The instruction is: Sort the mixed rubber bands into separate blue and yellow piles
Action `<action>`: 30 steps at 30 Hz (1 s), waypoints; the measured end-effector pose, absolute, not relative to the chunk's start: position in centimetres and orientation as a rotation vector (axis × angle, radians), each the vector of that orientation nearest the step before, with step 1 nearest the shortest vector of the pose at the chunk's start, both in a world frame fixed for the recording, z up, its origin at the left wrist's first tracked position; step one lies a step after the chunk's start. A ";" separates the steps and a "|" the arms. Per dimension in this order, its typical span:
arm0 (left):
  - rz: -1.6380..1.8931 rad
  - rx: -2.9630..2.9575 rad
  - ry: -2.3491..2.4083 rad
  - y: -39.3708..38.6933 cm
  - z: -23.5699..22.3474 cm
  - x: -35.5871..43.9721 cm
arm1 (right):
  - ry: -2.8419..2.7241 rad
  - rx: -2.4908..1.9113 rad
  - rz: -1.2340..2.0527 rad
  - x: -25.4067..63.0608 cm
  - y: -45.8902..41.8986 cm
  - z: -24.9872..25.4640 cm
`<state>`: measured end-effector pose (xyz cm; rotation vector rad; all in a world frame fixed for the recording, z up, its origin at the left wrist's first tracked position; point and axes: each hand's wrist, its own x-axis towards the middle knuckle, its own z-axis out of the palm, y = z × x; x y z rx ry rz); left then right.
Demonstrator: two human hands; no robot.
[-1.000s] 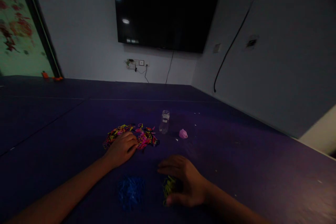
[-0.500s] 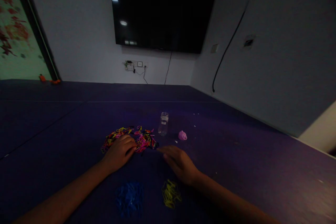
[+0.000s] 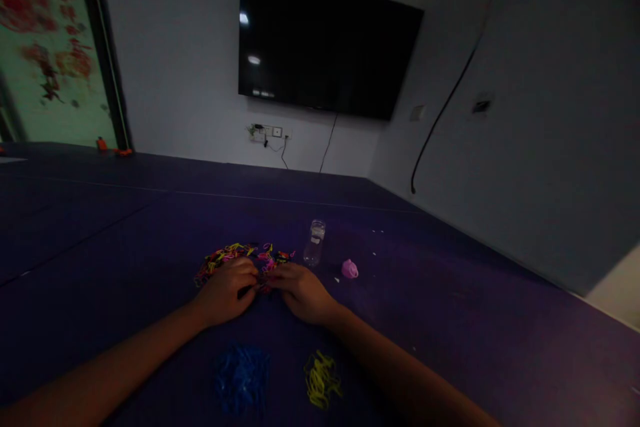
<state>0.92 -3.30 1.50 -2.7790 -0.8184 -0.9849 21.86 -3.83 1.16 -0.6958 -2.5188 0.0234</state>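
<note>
A loose pile of small multicoloured rubber bands (image 3: 220, 257) lies on the dark purple surface. My left hand (image 3: 227, 290) rests at the pile's near edge, fingers curled and closed; its fingertips and whatever they hold are hidden. From the right, my right hand (image 3: 305, 293) reaches onto the same pile, fingers stretched forward and the thumb lower. Both sets of fingertips nearly meet among pink and dark bands. Closer to me lie a heap of blue rubber bands (image 3: 242, 379) and a smaller heap of yellow rubber bands (image 3: 321, 380).
A clear bottle (image 3: 314, 243) without a lid stands just behind my right hand. Right of it sits a small pink cap-like piece (image 3: 349, 269), with white scraps nearby. Farther back, a wall carries a television (image 3: 325, 40), sockets and hanging cables.
My right hand has moved left onto the multicoloured pile, beside my left hand. My left hand keeps its place there. The camera view has tilted and shifted slightly.
</note>
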 end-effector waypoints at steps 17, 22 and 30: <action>-0.845 -2.841 -0.820 -2.8 1.5 1.1 | -2.543 -0.819 -0.069 22.0 -3.5 0.9; -0.915 -2.849 -0.797 -2.9 1.6 1.1 | -2.476 -0.841 -0.098 22.1 -3.7 0.8; -0.905 -2.804 -0.809 -2.8 1.2 1.3 | -2.402 -0.888 -0.167 22.0 -3.5 0.3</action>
